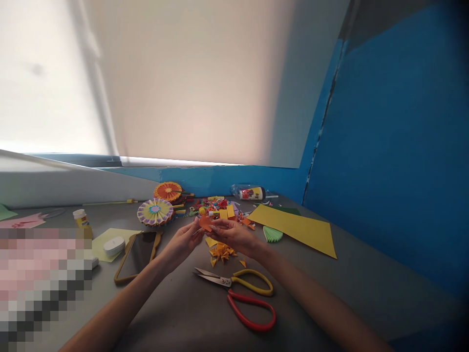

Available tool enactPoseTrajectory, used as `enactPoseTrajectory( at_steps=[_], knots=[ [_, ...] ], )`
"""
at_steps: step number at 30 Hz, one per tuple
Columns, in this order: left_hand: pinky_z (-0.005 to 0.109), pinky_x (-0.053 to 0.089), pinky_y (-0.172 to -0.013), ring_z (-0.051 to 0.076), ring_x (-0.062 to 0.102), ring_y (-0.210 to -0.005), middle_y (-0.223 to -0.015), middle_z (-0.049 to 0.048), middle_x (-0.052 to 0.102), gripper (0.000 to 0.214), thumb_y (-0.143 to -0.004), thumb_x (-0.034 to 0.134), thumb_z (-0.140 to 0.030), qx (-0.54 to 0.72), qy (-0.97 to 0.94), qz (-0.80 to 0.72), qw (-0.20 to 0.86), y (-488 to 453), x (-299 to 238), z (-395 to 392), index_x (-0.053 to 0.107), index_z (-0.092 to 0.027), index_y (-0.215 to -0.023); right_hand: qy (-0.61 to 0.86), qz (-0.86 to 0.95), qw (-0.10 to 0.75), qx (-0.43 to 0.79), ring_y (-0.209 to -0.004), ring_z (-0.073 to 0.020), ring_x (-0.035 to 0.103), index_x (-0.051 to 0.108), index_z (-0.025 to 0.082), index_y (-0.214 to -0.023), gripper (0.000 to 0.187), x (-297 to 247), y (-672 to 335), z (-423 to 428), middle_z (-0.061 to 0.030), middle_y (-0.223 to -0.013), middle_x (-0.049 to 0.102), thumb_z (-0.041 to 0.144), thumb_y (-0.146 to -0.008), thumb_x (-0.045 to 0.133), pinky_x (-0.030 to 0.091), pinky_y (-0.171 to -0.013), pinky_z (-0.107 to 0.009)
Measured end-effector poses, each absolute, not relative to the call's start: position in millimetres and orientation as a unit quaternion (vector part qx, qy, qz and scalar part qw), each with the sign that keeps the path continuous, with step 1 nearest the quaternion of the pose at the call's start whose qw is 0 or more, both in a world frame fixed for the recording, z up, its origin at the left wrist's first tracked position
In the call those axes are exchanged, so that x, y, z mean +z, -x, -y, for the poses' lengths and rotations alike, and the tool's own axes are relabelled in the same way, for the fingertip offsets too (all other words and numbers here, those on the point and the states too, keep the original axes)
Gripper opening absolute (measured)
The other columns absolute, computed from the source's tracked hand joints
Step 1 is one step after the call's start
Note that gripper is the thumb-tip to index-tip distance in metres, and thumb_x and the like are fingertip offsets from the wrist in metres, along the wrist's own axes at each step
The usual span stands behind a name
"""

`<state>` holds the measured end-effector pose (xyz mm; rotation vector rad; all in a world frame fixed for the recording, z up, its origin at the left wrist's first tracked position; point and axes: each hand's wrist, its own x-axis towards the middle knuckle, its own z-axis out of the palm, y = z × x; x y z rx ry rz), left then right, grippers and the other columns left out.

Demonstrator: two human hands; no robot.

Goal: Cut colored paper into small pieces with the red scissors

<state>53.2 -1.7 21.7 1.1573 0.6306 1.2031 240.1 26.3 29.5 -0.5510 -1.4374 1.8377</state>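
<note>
Scissors (229, 281) before paper scraps (220, 252)

A small, rounded piece of orange paper (205, 223) is being held up, pinched between the left hand (182, 243) and the right hand (233, 236), above the gray surface (176, 313).

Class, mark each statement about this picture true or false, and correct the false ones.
1. The left hand and the right hand both touch a piece of orange paper. True.
2. The right hand holds the scissors. False: the scissors lie on the table below the hands.
3. A sheet of yellow paper lies to the right of the hands. True.
4. The phone stands upright. False: the phone lies on the table, left of the hands.
</note>
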Motion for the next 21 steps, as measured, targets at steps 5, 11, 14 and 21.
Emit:
enactPoseTrajectory(
  at_steps=[5, 11, 14, 21],
  knots=[
    [0.026, 0.043, -0.088, 0.015, 0.060, -0.097, -0.109, 0.0097, 0.065, 0.041, -0.079, 0.064, -0.045, 0.518, -0.520, -0.306, 0.606, -54, 18, 2, 0.066, -0.017, -0.109, 0.227, 0.605, 0.354, 0.676, -0.099, -0.0185, 0.064, 0.066, 0.016, -0.105, 0.041, 32, -239, -21, -0.0080, -0.105, 0.068, 0.037, -0.070, 0.075, 0.046, -0.094, -0.031],
    [0.027, 0.045, -0.079, 0.020, 0.062, -0.095, -0.103, 0.0086, 0.068, 0.041, -0.074, 0.066, -0.048, 0.519, -0.581, -0.408, 0.476, -55, 28, 14, 0.066, -0.018, -0.103, 0.238, 0.684, 0.343, 0.598, -0.102, -0.0218, 0.063, 0.065, 0.018, -0.107, 0.043, 33, -241, -17, -0.0074, -0.103, 0.068, 0.045, -0.074, 0.069, 0.048, -0.091, -0.035],
    [0.024, 0.046, -0.073, 0.019, 0.063, -0.088, -0.093, 0.0070, 0.069, 0.036, -0.075, 0.065, -0.047, 0.517, -0.625, -0.424, 0.403, -54, 32, 15, 0.067, -0.015, -0.091, 0.247, 0.712, 0.362, 0.548, -0.096, -0.0209, 0.064, 0.066, 0.016, -0.101, 0.041, 35, -240, -17, -0.0075, -0.097, 0.068, 0.051, -0.080, 0.060, 0.049, -0.088, -0.034],
    [0.026, 0.049, -0.065, 0.019, 0.066, -0.074, -0.078, 0.0045, 0.068, 0.031, -0.073, 0.067, -0.042, 0.492, -0.677, -0.408, 0.364, -56, 20, 8, 0.056, -0.017, -0.086, 0.282, 0.769, 0.420, 0.390, -0.083, -0.0184, 0.062, 0.065, 0.016, -0.097, 0.043, 35, -236, -13, -0.0067, -0.091, 0.066, 0.055, -0.083, 0.053, 0.049, -0.069, -0.027]
  ],
)
